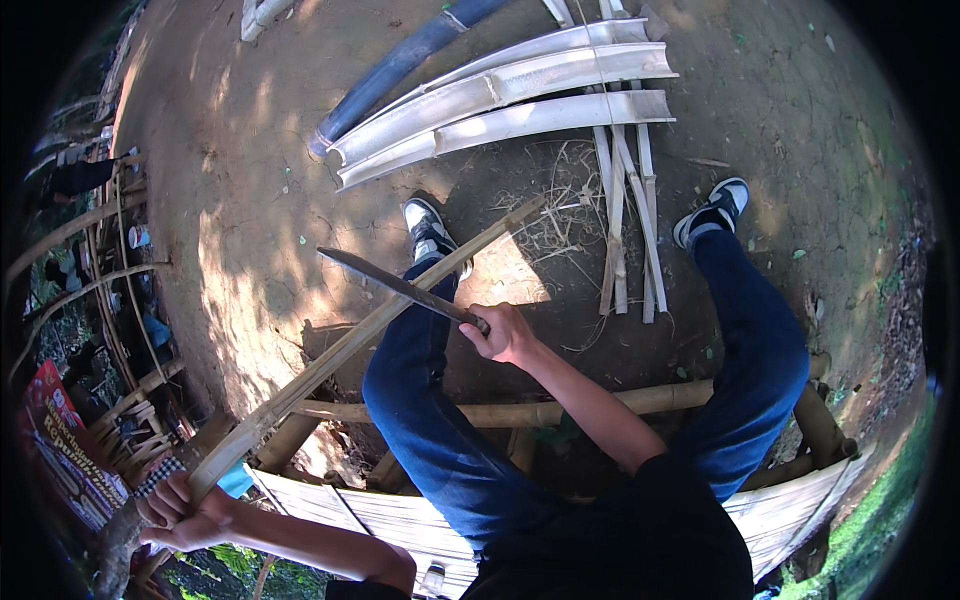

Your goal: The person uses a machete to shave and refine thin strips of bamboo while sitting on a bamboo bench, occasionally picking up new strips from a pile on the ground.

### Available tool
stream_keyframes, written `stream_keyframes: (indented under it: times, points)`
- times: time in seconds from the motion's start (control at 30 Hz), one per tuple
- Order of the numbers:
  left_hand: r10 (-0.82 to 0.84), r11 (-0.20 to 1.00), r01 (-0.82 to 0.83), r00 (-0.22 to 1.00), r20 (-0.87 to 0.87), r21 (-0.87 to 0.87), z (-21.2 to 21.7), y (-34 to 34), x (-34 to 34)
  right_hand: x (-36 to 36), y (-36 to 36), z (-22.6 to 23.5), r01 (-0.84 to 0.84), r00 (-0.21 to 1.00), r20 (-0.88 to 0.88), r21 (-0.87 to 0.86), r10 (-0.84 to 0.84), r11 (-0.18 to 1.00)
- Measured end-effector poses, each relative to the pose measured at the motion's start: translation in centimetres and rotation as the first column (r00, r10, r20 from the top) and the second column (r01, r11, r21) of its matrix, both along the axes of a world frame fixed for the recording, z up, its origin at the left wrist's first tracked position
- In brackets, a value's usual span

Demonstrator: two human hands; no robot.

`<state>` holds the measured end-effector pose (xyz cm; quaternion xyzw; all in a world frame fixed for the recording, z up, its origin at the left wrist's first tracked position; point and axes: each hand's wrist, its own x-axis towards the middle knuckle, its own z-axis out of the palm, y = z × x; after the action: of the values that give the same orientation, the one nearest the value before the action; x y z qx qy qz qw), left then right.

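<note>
My left hand [190, 515] is closed round the near end of a long bamboo strip [345, 350], low at the left. The strip slants up and away across my left thigh, its far tip above the ground. In my right hand [503, 334], the fingers wrap the handle of a machete [385, 280]. Its dark blade points up and to the left and crosses over the strip; whether the edge touches it I cannot tell.
I sit on a bamboo bench [780, 520] with a front rail [510, 413]. Ahead lie split bamboo halves [500, 90], a dark bamboo pole [400, 75], several thin strips [620, 220] and shavings [565, 205]. A bamboo fence [100, 210] and a printed banner [65, 445] stand at left.
</note>
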<state>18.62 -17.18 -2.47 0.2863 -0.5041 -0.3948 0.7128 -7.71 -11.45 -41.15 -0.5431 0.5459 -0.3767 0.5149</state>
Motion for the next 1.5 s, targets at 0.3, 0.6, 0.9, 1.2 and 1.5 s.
stream_keyframes:
  times: [0.3,0.6,0.9,1.2,1.5]
  points:
    - [0.370,0.928,-0.370,0.929,0.001,0.047,-0.2,0.9,-2.0,3.9,-0.9,11.9,-0.072,0.992,0.086,-0.227,0.094,0.971]
    - [0.753,0.651,-0.750,0.657,0.025,0.112,-1.0,2.4,-4.5,2.7,1.6,5.3,0.280,0.960,-0.112,0.438,-0.257,0.854]
    - [0.637,0.771,-0.635,0.770,-0.043,0.047,0.2,6.7,-9.1,3.8,3.4,17.1,0.071,0.972,0.223,0.013,-0.072,0.997]
    - [0.593,0.802,-0.589,0.805,-0.009,0.094,-0.7,9.5,-7.2,-0.8,4.6,8.6,0.062,0.988,-0.153,0.388,-0.002,0.920]
    - [0.628,0.776,-0.621,0.776,-0.049,0.114,-0.4,10.7,-8.8,1.0,5.1,17.2,-0.150,0.984,-0.102,-0.021,0.147,0.988]
